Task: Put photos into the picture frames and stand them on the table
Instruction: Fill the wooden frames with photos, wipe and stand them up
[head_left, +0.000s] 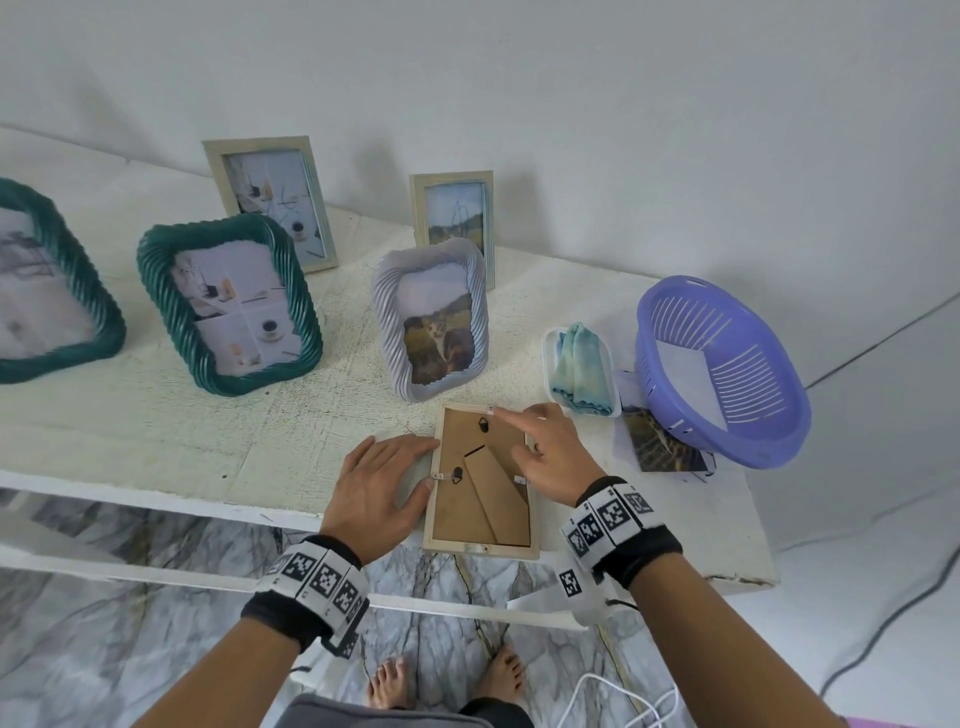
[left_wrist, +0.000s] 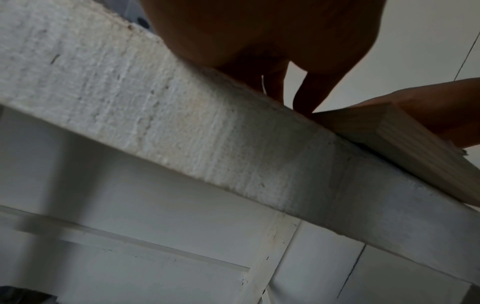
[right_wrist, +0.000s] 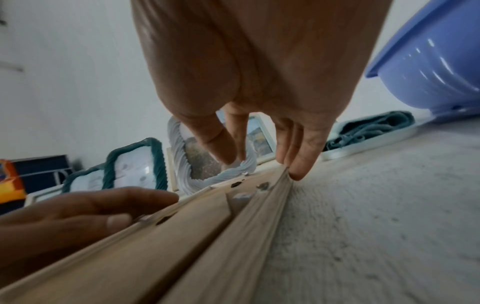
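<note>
A pale wooden picture frame (head_left: 483, 499) lies face down at the table's front edge, brown backboard and folded stand up, its near end overhanging. My left hand (head_left: 410, 462) lies flat against the frame's left side, thumb at the left clip. My right hand (head_left: 524, 436) hovers over the right side, its index finger stretched to the top clip and the other fingers touching the right rim. The left wrist view shows my left hand (left_wrist: 285, 61) and the frame's corner (left_wrist: 389, 133). The right wrist view shows my right hand (right_wrist: 259, 102) over the frame (right_wrist: 194, 236). A loose photo (head_left: 660, 441) lies to the right.
Several filled frames stand behind: a grey one with a cat photo (head_left: 431, 317), a green one (head_left: 228, 301), another green one (head_left: 41, 291), and two pale ones (head_left: 270, 202) (head_left: 454, 218). A white tray with a cloth (head_left: 582, 369) and a purple basket (head_left: 727, 364) sit right.
</note>
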